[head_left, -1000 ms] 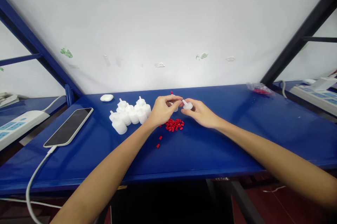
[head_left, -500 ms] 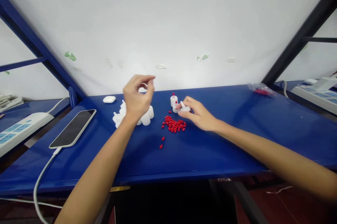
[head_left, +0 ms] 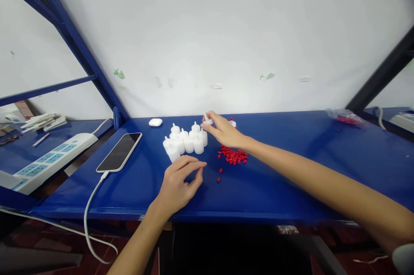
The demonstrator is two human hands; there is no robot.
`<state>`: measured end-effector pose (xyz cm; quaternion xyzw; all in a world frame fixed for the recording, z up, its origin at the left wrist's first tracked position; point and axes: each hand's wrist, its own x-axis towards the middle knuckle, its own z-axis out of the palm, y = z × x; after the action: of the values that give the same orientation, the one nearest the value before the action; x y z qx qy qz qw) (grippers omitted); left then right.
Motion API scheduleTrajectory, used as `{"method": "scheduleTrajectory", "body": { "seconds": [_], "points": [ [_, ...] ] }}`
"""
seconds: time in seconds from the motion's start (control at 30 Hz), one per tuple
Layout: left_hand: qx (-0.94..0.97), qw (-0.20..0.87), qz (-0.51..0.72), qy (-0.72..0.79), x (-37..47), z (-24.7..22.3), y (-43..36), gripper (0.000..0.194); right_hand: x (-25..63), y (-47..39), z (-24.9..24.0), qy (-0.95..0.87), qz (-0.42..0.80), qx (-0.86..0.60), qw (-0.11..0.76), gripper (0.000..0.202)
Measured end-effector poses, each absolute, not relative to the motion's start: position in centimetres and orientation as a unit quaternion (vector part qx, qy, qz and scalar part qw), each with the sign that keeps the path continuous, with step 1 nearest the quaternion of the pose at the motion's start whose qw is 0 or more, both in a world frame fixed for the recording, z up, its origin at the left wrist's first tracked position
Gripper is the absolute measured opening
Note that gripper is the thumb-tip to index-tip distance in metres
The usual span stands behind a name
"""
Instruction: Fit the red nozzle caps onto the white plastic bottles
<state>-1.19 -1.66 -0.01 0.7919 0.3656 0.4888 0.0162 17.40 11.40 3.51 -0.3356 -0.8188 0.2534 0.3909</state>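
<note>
My right hand [head_left: 223, 130] holds a white nozzle bottle [head_left: 207, 120] between thumb and fingers, beside the right end of a group of white bottles [head_left: 189, 143] with bare tips. Lower and nearer the table's front edge is my left hand [head_left: 183, 182], its fingers curved and thumb apart from the fingertips, nothing visible between them. A heap of small red caps [head_left: 233, 155] lies right of the bottles, with a few loose ones in front of it. Behind my right hand a red-tipped bottle [head_left: 233, 123] stands partly hidden.
On the blue table [head_left: 291, 171], a phone [head_left: 119, 151] with a white cable lies left, near a white case [head_left: 155, 122]. A plastic bag with red pieces [head_left: 345, 118] lies at the back right. A power strip [head_left: 53, 158] is at the far left.
My right hand has moved left with the white bottle, from the red-tipped bottles to the white group. My left hand has come down towards the front edge. The view has shifted left.
</note>
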Motion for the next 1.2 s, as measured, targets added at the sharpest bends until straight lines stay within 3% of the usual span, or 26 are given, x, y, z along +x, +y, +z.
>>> {"method": "scheduleTrajectory", "body": {
  "seconds": [0.17, 0.77, 1.2],
  "points": [
    [0.833, 0.042, 0.437, 0.337, -1.3, -0.4, -1.9, 0.023, 16.9, 12.4, 3.3, -0.804, 0.255, -0.349, 0.409, 0.020],
    [0.840, 0.069, 0.429, 0.325, -1.6, -0.7, -2.0, 0.023, 17.4, 12.6, 2.9, -0.876, 0.214, -0.331, 0.279, 0.026],
    [0.837, 0.069, 0.434, 0.326, -1.5, -0.6, -2.0, 0.022, 16.7, 13.8, 0.9, -0.819, 0.308, -0.361, 0.321, 0.034]
  ]
}}
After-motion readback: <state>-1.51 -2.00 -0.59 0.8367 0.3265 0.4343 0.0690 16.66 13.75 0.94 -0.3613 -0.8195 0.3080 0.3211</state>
